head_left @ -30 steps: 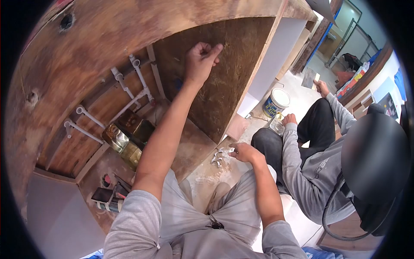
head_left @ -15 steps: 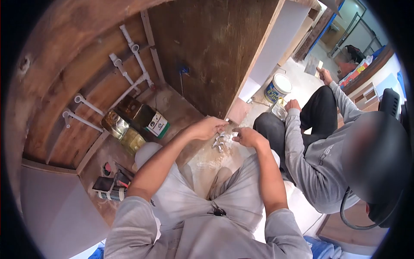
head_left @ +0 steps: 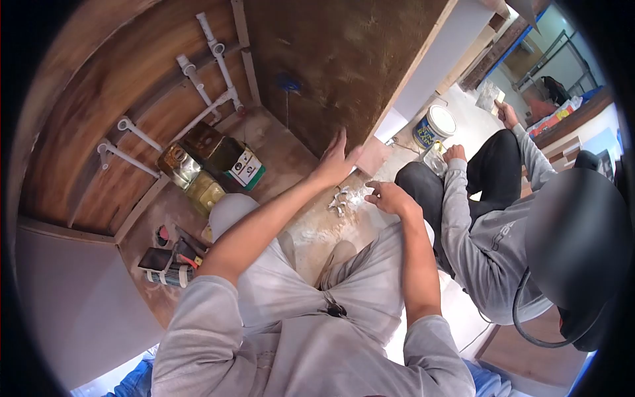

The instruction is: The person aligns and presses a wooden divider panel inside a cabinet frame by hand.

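My left hand is open, its fingers stretched up along the lower part of the brown wooden panel, by the panel's near corner. Whether the palm presses on the wood I cannot tell. Over the floor to the right hovers my right hand, fingers loosely bent and apart, with nothing visible in them. Between and below the hands lies a small heap of crumpled whitish scraps on the dusty floor. Near my left hand is a flat pinkish-brown piece at the panel's foot.
Metal tins stand at left below white pipes. A black tool box lies at lower left. At right a co-worker in a grey sleeve crouches, holding a flat blade, beside a paint bucket.
My left hand has risen from near the scraps to the panel and its fingers have spread. My right hand has shifted slightly right and its fingers have loosened. The view has tilted slightly.
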A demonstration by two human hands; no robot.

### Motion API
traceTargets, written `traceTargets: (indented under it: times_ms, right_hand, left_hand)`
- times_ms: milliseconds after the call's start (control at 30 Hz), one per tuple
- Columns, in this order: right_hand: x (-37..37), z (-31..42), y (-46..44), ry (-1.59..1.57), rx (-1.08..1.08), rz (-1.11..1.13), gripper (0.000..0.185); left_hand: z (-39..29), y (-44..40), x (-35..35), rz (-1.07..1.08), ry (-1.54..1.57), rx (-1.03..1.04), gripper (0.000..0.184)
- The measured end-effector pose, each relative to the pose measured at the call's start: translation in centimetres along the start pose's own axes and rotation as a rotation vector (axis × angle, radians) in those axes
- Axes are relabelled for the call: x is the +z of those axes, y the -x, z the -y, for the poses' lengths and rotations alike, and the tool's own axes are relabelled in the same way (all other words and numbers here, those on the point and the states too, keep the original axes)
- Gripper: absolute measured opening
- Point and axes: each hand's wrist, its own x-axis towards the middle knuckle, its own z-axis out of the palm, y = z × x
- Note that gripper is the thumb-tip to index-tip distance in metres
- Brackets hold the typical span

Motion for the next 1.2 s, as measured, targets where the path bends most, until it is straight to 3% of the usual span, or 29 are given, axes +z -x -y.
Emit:
traceTargets:
  times_ms: [200, 400, 600, 700, 1000, 1200]
  right_hand:
    - [0.0, 0.1, -0.8, 0.042, -0.023, 0.042, 0.048]
    - [-0.3, 0.0, -0.7, 0.043, -0.003, 0.061, 0.047]
    - [0.0, -1.0, -0.1, 0.007, -0.009, 0.042, 0.047]
    - [0.0, -0.9, -0.2, 0.01, -0.012, 0.039, 0.047]
    - [0.1, 0.6, -1.5, 0.003, -0.075, 0.028, 0.047]
    - [0.0, 0.1, -0.2, 0.031, -0.038, 0.055, 0.05]
  left_hand:
    - [-0.5, -7.9, 3.4, -0.398, 0.38, -0.255, 0.09]
    - [-2.0, -8.6, 5.8, -0.673, 0.489, -0.216, 0.089]
    - [-2.2, -9.7, 6.7, -0.818, 0.546, -0.211, 0.083]
    - [-2.1, -9.7, 6.9, -0.831, 0.504, -0.215, 0.081]
    - [-1.6, -5.8, 3.0, -0.414, 0.437, -0.201, 0.08]
    - [-7.2, -8.7, -2.8, -0.677, 0.345, 0.18, 0.073]
